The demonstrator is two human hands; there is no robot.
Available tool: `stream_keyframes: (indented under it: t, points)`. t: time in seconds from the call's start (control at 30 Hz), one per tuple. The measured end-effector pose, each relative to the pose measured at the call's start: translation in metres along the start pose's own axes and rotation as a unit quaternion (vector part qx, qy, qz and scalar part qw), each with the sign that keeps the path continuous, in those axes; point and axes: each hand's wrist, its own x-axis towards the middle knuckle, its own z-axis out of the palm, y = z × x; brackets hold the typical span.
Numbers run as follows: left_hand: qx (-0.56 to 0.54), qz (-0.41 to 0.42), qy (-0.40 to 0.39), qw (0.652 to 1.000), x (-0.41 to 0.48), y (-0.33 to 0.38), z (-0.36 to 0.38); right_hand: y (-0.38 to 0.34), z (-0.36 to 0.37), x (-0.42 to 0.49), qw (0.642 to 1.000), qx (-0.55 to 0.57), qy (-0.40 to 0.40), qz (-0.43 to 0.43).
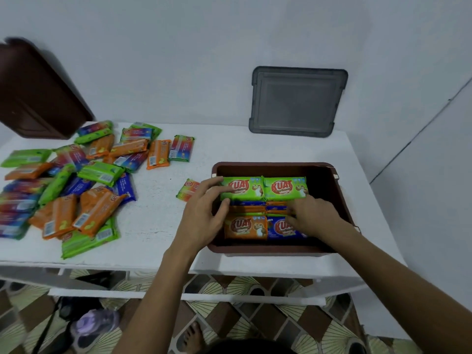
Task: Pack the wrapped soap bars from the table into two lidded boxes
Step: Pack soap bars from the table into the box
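The rows in the box (270, 164) could be knocked askew if the green bar (245, 187) is pushed down crooked, since the edge-on bars (251, 206) beside it are packed tight and a corner could be caught. The green bar is pinched at its left end by the left hand (204, 215) and lies at that hand's 1 o'clock. The edge-on bars are pressed by the straight fingers of the right hand (313, 213), at its 9 o'clock; nothing is clasped. A pile of bars (97, 172) is left on the table (158, 226), at 9 o'clock from the box.
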Motion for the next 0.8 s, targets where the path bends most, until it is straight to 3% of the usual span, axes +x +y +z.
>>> stream_keyframes:
  t: [0.07, 0.17, 0.3, 0.53, 0.8]
  points:
    - [-0.019, 0.005, 0.008, 1.0, -0.005, -0.009, -0.01, -0.025, -0.016, 0.0, 0.994, 0.03, 0.1, -0.02]
    - [0.003, 0.0, 0.015, 1.0, -0.013, -0.037, -0.033, -0.073, -0.036, 0.008, 0.959, 0.136, 0.233, -0.09]
    - [0.082, -0.053, 0.014, 0.995, -0.021, -0.094, -0.075, -0.141, -0.054, 0.046, 0.919, 0.235, 0.289, -0.134]
    - [0.246, -0.195, -0.029, 0.949, -0.017, -0.186, -0.147, -0.226, -0.051, 0.157, 0.956, 0.177, 0.199, -0.12]
    - [0.22, -0.231, -0.05, 0.946, -0.016, -0.217, -0.162, -0.252, -0.015, 0.253, 0.989, 0.124, 0.013, -0.075]
